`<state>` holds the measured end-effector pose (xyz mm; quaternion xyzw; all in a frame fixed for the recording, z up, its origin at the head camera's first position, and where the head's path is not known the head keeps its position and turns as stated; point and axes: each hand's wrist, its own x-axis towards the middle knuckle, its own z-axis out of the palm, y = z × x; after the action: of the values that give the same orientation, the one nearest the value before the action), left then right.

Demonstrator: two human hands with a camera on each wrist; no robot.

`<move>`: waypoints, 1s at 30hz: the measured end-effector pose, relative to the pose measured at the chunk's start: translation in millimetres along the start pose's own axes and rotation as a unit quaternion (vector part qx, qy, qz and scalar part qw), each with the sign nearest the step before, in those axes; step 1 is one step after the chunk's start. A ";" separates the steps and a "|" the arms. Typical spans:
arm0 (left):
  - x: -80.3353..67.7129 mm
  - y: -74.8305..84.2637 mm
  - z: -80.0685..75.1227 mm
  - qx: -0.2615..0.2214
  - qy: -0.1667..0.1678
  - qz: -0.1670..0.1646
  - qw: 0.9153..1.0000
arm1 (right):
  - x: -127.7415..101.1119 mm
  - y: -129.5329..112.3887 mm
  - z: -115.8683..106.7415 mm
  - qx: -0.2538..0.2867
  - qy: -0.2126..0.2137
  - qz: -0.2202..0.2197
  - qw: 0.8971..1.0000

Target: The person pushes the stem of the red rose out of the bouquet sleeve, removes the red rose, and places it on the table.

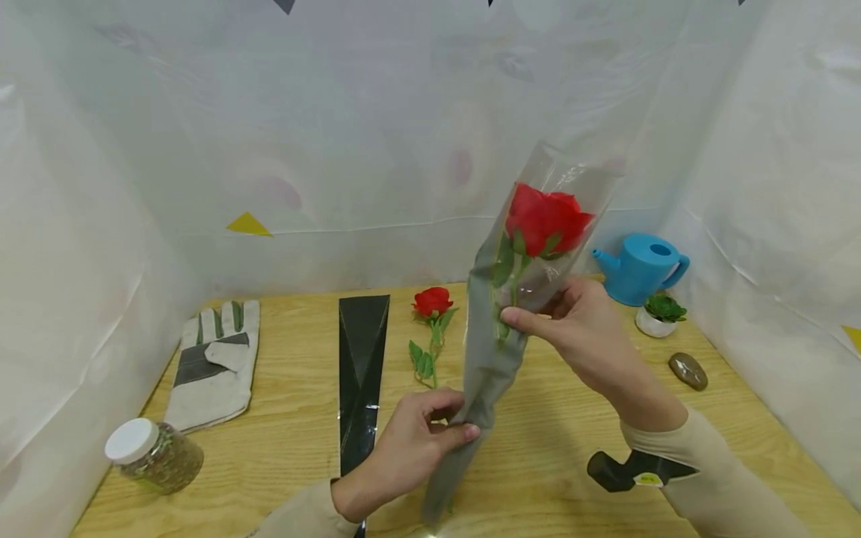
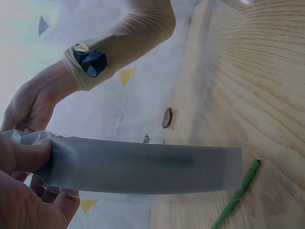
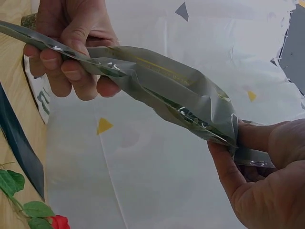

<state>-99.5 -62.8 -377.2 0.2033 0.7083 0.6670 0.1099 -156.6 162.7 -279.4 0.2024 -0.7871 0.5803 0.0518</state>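
Note:
A red rose (image 1: 548, 220) stands inside a flower sleeve (image 1: 494, 359), clear in front and grey behind, held up at a tilt over the table. My right hand (image 1: 585, 336) pinches the sleeve just below the bloom, thumb in front. Lower down, my left hand (image 1: 420, 441) pinches the narrow part between thumb and fingers. In the left wrist view the sleeve's grey tail (image 2: 157, 164) reaches out past the left hand. The right wrist view shows the sleeve (image 3: 167, 86) creased and bulging between both hands. Behind it, a second red rose (image 1: 433, 302) lies on the table.
A black flower sleeve (image 1: 363, 359) lies left of the loose rose. Farther left are a work glove (image 1: 215, 373) and a white-lidded jar (image 1: 158, 456). At right stand a blue watering can (image 1: 639, 269), a potted succulent (image 1: 661, 314) and a brown stone (image 1: 688, 371).

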 end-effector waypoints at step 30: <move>3.6 2.5 0.8 -0.013 0.010 0.003 1.000 | -2.9 5.3 7.8 -0.008 -0.032 0.039 0.999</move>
<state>-102.0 -60.4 -374.4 0.1974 0.7000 0.6785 0.1035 -154.8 157.4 -287.5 0.1895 -0.8005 0.5686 0.0052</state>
